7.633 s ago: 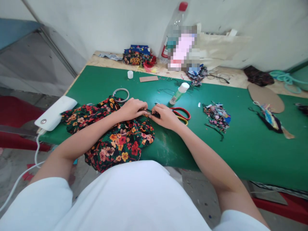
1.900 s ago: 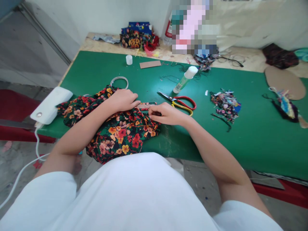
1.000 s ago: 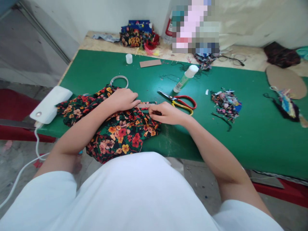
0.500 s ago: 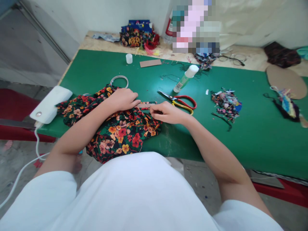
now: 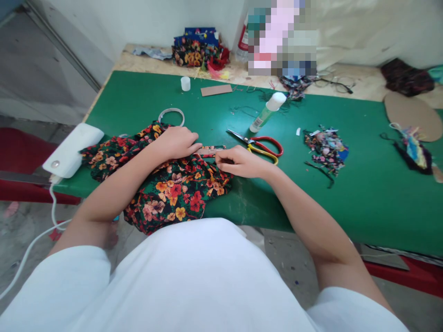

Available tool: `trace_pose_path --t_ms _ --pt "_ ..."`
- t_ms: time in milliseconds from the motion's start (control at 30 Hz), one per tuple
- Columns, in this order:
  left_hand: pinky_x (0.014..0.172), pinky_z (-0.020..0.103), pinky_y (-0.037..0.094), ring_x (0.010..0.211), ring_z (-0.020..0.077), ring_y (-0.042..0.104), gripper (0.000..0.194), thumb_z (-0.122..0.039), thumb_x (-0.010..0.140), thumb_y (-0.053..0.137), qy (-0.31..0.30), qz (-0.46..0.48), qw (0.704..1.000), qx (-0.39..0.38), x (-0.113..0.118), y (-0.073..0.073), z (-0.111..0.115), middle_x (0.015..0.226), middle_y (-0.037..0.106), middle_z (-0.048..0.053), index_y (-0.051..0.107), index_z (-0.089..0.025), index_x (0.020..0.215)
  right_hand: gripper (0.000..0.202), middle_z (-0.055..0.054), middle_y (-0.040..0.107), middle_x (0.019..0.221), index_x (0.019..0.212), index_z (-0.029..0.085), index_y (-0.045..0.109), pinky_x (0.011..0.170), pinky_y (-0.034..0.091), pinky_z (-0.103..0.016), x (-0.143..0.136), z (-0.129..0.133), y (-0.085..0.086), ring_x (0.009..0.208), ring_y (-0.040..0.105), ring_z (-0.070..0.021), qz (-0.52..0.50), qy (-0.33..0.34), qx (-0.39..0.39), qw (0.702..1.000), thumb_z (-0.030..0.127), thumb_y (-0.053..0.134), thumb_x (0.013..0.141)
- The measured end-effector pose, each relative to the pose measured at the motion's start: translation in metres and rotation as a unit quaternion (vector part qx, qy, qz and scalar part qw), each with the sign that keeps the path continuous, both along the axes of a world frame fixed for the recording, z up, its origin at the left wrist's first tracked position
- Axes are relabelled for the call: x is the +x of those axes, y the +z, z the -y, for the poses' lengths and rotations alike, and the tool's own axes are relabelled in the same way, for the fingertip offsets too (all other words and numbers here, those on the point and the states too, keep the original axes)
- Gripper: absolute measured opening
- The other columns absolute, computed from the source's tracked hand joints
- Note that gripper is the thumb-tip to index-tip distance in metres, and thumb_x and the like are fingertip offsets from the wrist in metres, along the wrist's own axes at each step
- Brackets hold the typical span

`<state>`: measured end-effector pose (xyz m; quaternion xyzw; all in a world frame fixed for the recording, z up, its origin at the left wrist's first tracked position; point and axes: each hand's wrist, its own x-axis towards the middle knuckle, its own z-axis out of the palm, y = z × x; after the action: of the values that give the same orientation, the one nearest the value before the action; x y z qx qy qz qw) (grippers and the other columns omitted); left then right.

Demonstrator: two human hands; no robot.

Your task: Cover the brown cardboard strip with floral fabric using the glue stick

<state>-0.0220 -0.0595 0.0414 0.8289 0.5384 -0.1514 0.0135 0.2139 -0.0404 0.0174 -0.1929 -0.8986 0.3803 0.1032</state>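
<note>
A dark floral fabric piece with red, orange and pink flowers lies bunched on the green table before me. My left hand rests on its upper part, fingers curled down and thumb toward a thin brownish strip. That strip, edged with the same floral cloth, spans the gap between my hands. At the strip's right end my right hand pinches the fabric's edge; the fingertips are partly hidden. Scissors with red and yellow handles lie just beyond my right hand, blades pointing left. A glue stick stands behind them.
On the green table top are a white cap, a cardboard strip, a pale ring and a scrap pile. At left sits a white corded device. Cloth pieces and glasses line the back.
</note>
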Motion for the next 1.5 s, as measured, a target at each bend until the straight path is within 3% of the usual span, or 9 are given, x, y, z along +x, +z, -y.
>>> trace_pose_path --t_ms 867,1500 --pt "0.072 0.037 0.048 0.105 0.0361 0.077 0.052 -0.042 0.108 0.034 -0.003 -0.004 1.000 0.008 0.0002 -0.0026 0.0007 0.110 0.079 0.020 0.073 -0.008 0.118 0.010 0.002 0.055 0.067 0.081 0.020 0.054 0.065 0.031 -0.025 -0.0017 0.0056 -0.0028 0.058 0.043 -0.0110 0.010 0.000 0.046 0.999 0.024 0.050 0.089" --pt "0.078 0.039 0.052 0.107 0.0366 0.076 0.053 -0.040 0.107 0.033 0.004 0.004 1.000 0.008 0.0022 -0.0015 0.0034 0.111 0.078 0.024 0.073 -0.007 0.120 0.010 0.002 0.054 0.068 0.082 0.020 0.054 0.067 0.031 -0.027 -0.0042 0.0098 -0.0014 0.059 0.043 -0.0121 0.021 -0.003 0.057 0.998 0.024 0.051 0.091"
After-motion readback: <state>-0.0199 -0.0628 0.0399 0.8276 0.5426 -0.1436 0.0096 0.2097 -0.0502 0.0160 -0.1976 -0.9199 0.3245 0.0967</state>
